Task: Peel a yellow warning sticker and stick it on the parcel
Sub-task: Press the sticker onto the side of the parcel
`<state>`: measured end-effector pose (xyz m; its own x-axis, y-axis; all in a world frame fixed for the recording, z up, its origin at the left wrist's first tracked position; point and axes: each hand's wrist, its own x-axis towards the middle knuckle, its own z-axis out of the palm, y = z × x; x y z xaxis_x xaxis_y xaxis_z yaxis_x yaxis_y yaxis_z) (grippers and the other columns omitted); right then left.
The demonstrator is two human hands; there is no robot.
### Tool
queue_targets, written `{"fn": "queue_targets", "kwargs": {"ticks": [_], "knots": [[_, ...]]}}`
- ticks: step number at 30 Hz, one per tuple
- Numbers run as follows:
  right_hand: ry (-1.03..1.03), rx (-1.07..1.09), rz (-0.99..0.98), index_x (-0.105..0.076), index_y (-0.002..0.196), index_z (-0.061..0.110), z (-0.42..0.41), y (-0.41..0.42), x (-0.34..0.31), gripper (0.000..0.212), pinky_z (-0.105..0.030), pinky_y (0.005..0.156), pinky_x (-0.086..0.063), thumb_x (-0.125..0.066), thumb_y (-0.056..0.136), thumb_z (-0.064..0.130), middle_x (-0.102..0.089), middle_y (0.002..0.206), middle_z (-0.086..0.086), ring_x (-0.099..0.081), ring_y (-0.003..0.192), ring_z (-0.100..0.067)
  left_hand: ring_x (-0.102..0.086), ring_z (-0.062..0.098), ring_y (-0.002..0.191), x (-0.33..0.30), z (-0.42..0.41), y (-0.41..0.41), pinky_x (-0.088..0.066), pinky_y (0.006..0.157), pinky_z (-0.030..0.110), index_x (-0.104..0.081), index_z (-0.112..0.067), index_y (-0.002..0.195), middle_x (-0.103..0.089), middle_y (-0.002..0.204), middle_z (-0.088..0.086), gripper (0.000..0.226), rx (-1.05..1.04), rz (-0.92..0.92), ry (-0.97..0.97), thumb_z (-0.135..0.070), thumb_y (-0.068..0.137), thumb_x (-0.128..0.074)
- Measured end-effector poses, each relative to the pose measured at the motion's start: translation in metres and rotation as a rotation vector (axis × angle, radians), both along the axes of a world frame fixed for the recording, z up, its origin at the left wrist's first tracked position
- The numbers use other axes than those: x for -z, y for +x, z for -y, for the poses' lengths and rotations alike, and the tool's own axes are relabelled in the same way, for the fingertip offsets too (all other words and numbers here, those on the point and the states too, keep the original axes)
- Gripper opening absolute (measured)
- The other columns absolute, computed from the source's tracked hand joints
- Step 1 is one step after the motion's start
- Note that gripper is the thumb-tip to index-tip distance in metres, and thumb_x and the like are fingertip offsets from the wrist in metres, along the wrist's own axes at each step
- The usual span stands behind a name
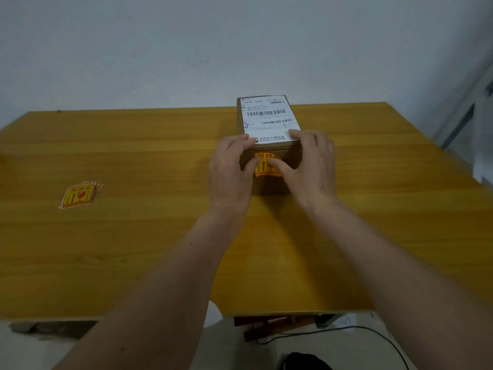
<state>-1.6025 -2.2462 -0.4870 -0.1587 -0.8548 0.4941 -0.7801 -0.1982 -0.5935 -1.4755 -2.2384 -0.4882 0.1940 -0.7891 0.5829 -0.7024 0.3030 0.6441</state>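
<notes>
- Thumbs of both hands press on the yellow warning sticker (266, 164), which lies on the near side face of the parcel (269, 145); neither hand grips anything, both lie spread against the box.
- Left hand (230, 172) cups the parcel's left edge, fingers reaching up onto its top, thumb on the sticker's left part.
- Right hand (306, 166) mirrors it on the right edge, fingertips on the white shipping label (268, 116), thumb at the sticker's middle.
- Both forearms stretch straight forward over the wooden table (133, 249), wrists low, nearly parallel.
- Step in hand appears to be the last one: smoothing the sticker down. Next move likely calls for rubbing outward to the edges, then lifting both hands away.
- Spare stickers (79, 195) lie in a small fan well apart, far left on the table.
</notes>
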Motion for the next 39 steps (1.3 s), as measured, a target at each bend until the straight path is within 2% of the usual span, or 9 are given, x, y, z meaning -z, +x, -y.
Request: {"fn": "queue_targets", "kwargs": {"ticks": [8,10,13,15,21,24,28,35,39], "knots": [[-0.012,-0.018,0.081,-0.059,0.123,0.016,0.001,-0.008,-0.002,0.044,-0.039,0.101,-0.04,-0.071,0.082,0.021,-0.058,0.127,-0.004,-0.046,0.12,-0.023,-0.059,0.013,0.112,0.001,0.001,0.0,-0.035,0.092,0.009,-0.068,-0.012,0.111,-0.065,0.12,0.004,0.036,0.002,0.013,-0.015,-0.009,0.076,-0.075],[0.004,-0.018,0.072,-0.058,0.124,0.016,-0.001,-0.007,-0.004,0.046,-0.04,0.102,-0.04,-0.072,0.081,0.025,-0.057,0.127,-0.003,-0.045,0.121,-0.022,-0.059,0.013,0.112,0.0,0.0,-0.001,-0.036,0.091,0.01,-0.068,-0.012,0.112,-0.065,0.12,0.004,0.036,0.0,0.012,-0.01,-0.009,0.076,-0.075],[0.025,0.035,0.024,-0.058,0.12,0.016,0.0,0.002,-0.008,0.057,-0.04,0.099,-0.043,-0.076,0.072,0.041,-0.057,0.123,-0.002,-0.048,0.118,-0.021,-0.06,0.014,0.112,0.0,0.0,-0.001,-0.036,0.09,0.009,-0.068,-0.012,0.111,-0.065,0.12,0.004,0.035,-0.009,0.01,-0.011,-0.01,0.076,-0.075],[0.027,0.063,0.048,-0.06,0.112,0.017,0.003,0.004,-0.012,0.054,-0.039,0.094,-0.045,-0.079,0.069,0.042,-0.057,0.118,-0.003,-0.053,0.113,-0.021,-0.059,0.013,0.112,0.0,0.0,-0.001,-0.035,0.09,0.008,-0.068,-0.012,0.111,-0.065,0.12,0.003,0.035,-0.006,0.007,-0.003,-0.009,0.077,-0.074],[0.081,-0.02,0.118,-0.066,0.114,0.016,0.004,-0.016,-0.019,0.042,-0.024,0.088,-0.037,-0.077,0.075,0.028,-0.059,0.117,-0.004,-0.053,0.113,-0.02,-0.057,0.012,0.114,-0.001,0.001,-0.001,-0.036,0.091,0.012,-0.066,-0.014,0.113,-0.063,0.122,0.002,0.035,0.001,0.022,0.01,-0.013,0.079,-0.073],[0.087,-0.036,0.079,-0.062,0.114,0.014,0.004,-0.011,-0.017,0.049,-0.027,0.089,-0.04,-0.078,0.072,0.034,-0.055,0.119,-0.005,-0.05,0.113,-0.019,-0.057,0.013,0.112,-0.001,0.003,0.0,-0.038,0.088,0.013,-0.066,-0.013,0.111,-0.063,0.119,0.003,0.034,0.011,0.018,0.003,-0.015,0.078,-0.073],[0.031,0.007,0.042,-0.059,0.111,0.014,0.007,-0.004,-0.01,0.051,-0.039,0.09,-0.048,-0.08,0.07,0.035,-0.052,0.119,-0.006,-0.052,0.112,-0.022,-0.057,0.018,0.108,0.001,0.008,0.002,-0.041,0.082,0.019,-0.064,-0.012,0.108,-0.062,0.115,0.004,0.038,0.022,0.106,0.017,-0.018,0.073,-0.078],[-0.011,0.033,-0.003,-0.055,0.109,0.013,0.009,0.0,-0.005,0.058,-0.039,0.088,-0.049,-0.084,0.064,0.037,-0.051,0.117,-0.007,-0.051,0.109,-0.024,-0.054,0.026,0.11,0.008,0.007,0.01,-0.046,0.088,0.03,-0.06,-0.009,0.116,-0.058,0.119,0.01,0.055,0.087,0.239,-0.001,-0.009,0.065,-0.082],[-0.024,0.052,-0.072,-0.05,0.112,0.01,0.009,0.004,-0.002,0.071,-0.037,0.087,-0.048,-0.087,0.058,0.038,-0.048,0.119,-0.01,-0.05,0.108,-0.025,-0.054,0.027,0.113,0.011,0.006,0.011,-0.042,0.091,0.027,-0.058,-0.008,0.119,-0.057,0.122,0.011,0.061,0.095,0.277,0.01,-0.007,0.063,-0.083]]}}
